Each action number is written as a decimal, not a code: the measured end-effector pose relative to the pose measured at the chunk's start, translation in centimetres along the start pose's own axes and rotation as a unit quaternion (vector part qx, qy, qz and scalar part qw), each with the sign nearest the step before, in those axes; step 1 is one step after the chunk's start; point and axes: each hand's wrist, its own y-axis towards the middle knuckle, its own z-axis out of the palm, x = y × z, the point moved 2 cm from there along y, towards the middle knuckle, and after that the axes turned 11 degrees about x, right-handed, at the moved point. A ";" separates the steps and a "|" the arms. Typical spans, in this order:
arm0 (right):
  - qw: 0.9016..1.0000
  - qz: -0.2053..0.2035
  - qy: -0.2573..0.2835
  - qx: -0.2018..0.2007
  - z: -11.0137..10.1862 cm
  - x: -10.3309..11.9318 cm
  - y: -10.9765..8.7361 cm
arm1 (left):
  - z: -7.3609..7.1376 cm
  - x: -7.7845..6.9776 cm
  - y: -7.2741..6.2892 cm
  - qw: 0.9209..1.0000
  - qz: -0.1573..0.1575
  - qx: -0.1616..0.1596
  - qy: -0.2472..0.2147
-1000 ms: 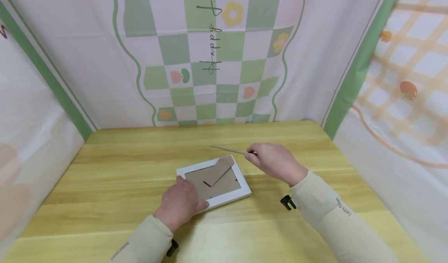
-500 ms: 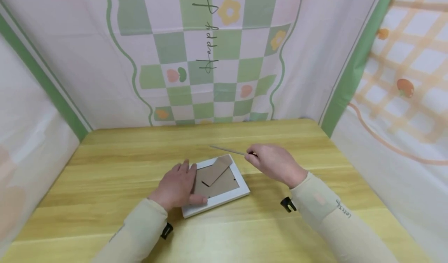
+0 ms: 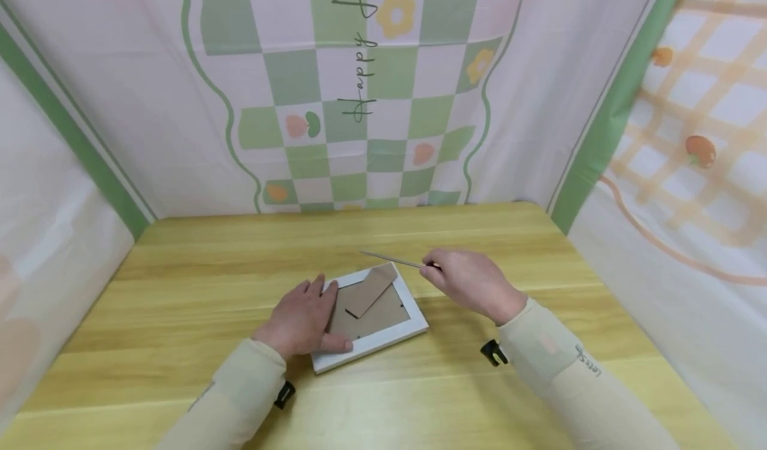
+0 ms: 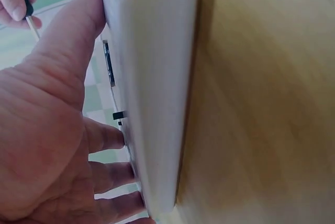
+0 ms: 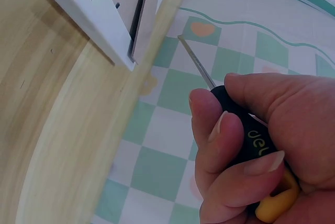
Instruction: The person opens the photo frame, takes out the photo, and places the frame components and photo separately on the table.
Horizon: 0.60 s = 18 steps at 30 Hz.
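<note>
A white picture frame lies face down on the wooden table, its brown backing board and folding easel stand facing up. My left hand rests on its left side with fingers spread, the thumb along the near edge. Small dark metal tabs show at the backing's edge in the left wrist view. My right hand grips a screwdriver by its black and yellow handle. The thin metal shaft points left, above the far right corner of the picture frame.
The wooden table reaches back to a hanging cloth with green checks, with more cloth at both sides. A black clip hangs at the right wrist, and another black clip at the left.
My left hand has shifted from the near left corner further up the frame's left side, and its fingers have spread out flat. The right hand with the screwdriver has hardly moved.
</note>
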 end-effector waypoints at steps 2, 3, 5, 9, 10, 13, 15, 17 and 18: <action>1.000 0.002 0.001 0.000 0.0 0.0 0.0 | 0.1 -0.1 -0.1 1.000 -0.003 -0.005 0.005; 1.000 0.002 0.001 -0.001 0.1 0.0 0.0 | 0.1 -0.1 -0.2 1.000 -0.005 -0.009 0.008; 1.000 0.005 0.002 -0.001 0.1 0.1 -0.1 | 0.2 -0.2 -0.3 1.000 -0.009 -0.018 0.013; 1.000 0.003 0.002 -0.003 0.2 0.0 -0.1 | 0.4 -0.3 -0.6 0.999 -0.015 -0.036 0.019; 1.000 0.003 0.002 -0.003 0.2 0.0 -0.1 | 0.4 -0.3 -0.7 0.999 -0.018 -0.039 0.019; 1.000 0.003 0.002 -0.003 0.3 0.0 -0.1 | 0.6 -0.4 -0.8 0.998 -0.032 -0.042 0.019; 1.000 0.005 0.002 -0.002 0.4 0.0 -0.1 | 0.6 -0.5 -0.9 0.998 -0.044 -0.041 0.019; 1.000 0.007 0.001 -0.001 0.4 0.0 -0.1 | 0.6 -0.6 -1.0 0.997 -0.057 -0.040 0.016; 1.000 0.008 0.001 -0.001 0.5 0.1 -0.1 | 0.6 -0.6 -1.1 0.997 -0.062 -0.040 0.013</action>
